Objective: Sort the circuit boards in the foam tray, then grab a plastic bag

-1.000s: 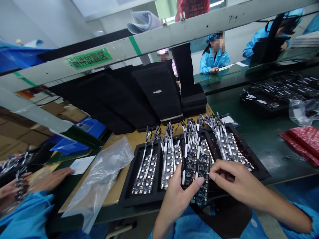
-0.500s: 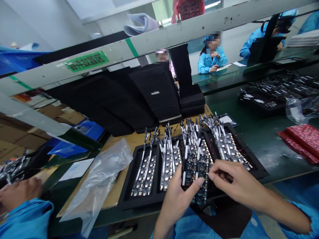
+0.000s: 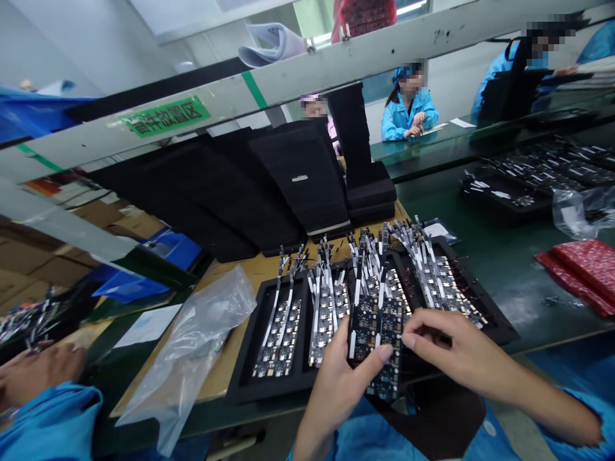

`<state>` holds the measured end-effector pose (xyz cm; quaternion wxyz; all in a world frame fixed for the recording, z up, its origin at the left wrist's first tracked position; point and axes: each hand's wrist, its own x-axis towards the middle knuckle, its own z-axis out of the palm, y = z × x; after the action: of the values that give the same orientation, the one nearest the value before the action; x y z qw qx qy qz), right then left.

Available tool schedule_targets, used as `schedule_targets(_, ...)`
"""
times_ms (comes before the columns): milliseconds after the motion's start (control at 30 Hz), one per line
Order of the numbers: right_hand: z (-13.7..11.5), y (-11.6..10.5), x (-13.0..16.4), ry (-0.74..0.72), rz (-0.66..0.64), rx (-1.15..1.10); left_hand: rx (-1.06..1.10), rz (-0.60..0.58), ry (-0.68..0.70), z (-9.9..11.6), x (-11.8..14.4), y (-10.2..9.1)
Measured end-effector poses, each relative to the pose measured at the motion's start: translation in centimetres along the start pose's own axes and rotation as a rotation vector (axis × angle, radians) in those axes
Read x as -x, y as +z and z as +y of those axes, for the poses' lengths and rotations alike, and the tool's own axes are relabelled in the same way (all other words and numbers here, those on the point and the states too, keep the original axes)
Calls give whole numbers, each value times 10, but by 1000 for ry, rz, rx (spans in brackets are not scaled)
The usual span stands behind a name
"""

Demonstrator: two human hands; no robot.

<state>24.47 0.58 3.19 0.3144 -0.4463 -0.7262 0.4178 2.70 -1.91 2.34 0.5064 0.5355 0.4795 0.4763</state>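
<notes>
My left hand (image 3: 348, 368) is closed around a dark circuit board panel (image 3: 384, 320), its thumb lying across the front face. White-and-black flat cables stick up from the panel's top. At the panel's right edge is my right hand (image 3: 444, 342), thumb and forefinger pinched together; whether anything tiny is between the fingertips is hidden. Behind both hands lies a black foam tray (image 3: 245, 374) whose compartments hold rows of circuit boards (image 3: 281, 339) with upright flat cables.
A clear plastic bag (image 3: 202, 339) lies left of the tray on brown cardboard. Tall black foam sheets (image 3: 298, 173) lean behind it. A co-worker's hand (image 3: 43, 371) is at the far left. Red bubble-wrap packs (image 3: 581, 272) lie at right, below another loaded tray (image 3: 504, 198).
The circuit board panel in my left hand has shifted and tilted very slightly. My right hand stays at its edge. Across the bench, co-workers have moved their arms.
</notes>
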Motion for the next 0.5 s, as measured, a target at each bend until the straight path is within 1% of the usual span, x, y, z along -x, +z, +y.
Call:
schedule_targets(200, 0, 1, 1, -13, 32, 22, -36, 25, 0, -1, 0, 0)
schedule_targets(333, 1, 2, 0, -17, 28, 12, -37, 6, -1, -2, 0, -1)
schedule_targets(400, 1, 2, 0, -13, 36, -27, 1, -17, -16, -1, 1, -2)
schedule_targets(500, -2, 2, -1, -5, 19, -156, 62, -43, -29, 2, 2, -3)
